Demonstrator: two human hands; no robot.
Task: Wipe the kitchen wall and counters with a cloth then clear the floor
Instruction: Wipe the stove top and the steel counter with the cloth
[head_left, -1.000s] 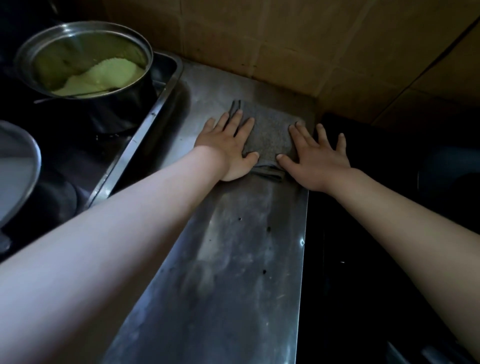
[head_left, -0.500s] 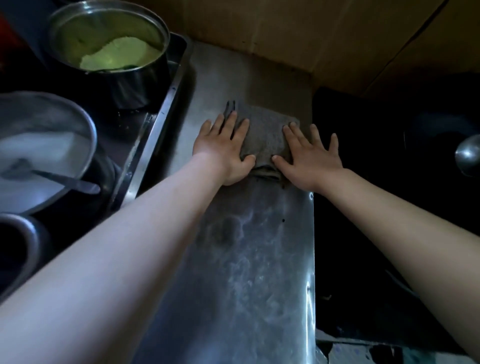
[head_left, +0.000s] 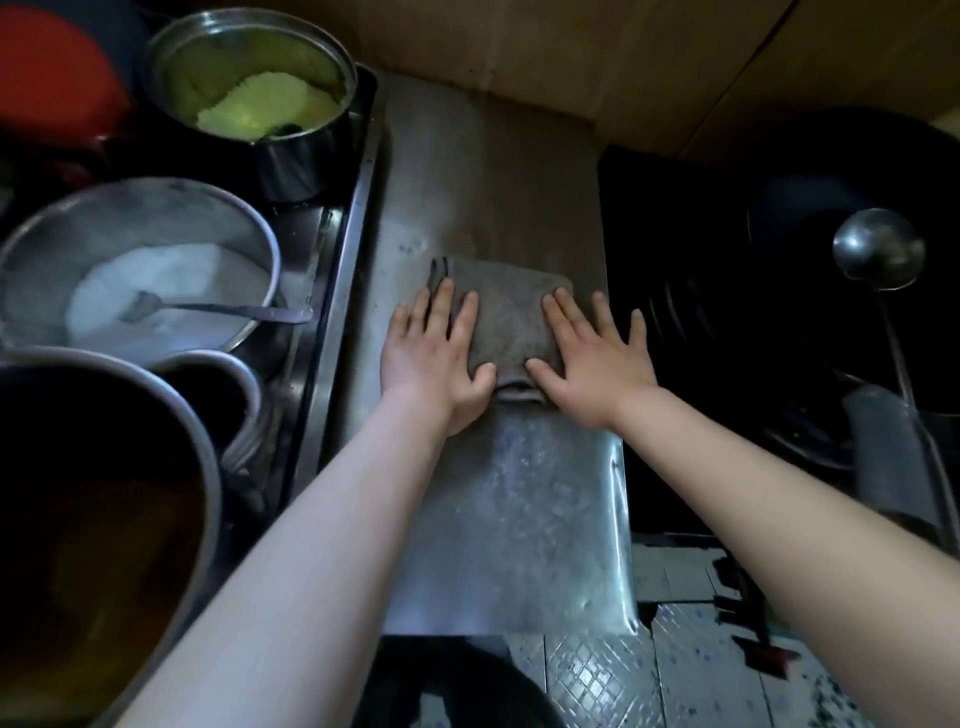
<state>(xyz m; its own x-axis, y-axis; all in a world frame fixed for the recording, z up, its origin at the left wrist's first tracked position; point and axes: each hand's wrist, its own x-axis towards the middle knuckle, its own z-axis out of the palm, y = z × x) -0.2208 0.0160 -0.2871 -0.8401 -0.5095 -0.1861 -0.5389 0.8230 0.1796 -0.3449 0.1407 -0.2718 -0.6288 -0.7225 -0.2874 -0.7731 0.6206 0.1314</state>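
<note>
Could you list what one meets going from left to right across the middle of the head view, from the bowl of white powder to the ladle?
bowl of white powder → spoon → left hand → grey cloth → right hand → ladle

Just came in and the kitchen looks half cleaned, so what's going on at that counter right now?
A person is wiping the narrow stainless steel counter with a folded grey cloth. The left hand and the right hand lie flat on the cloth, fingers straight, one at each side. The cloth sits about midway along the counter, between the tiled wall and the near edge. To the left stand a steel pot of yellow-green powder and a steel bowl of white powder with a spoon. The floor work is not started.
</note>
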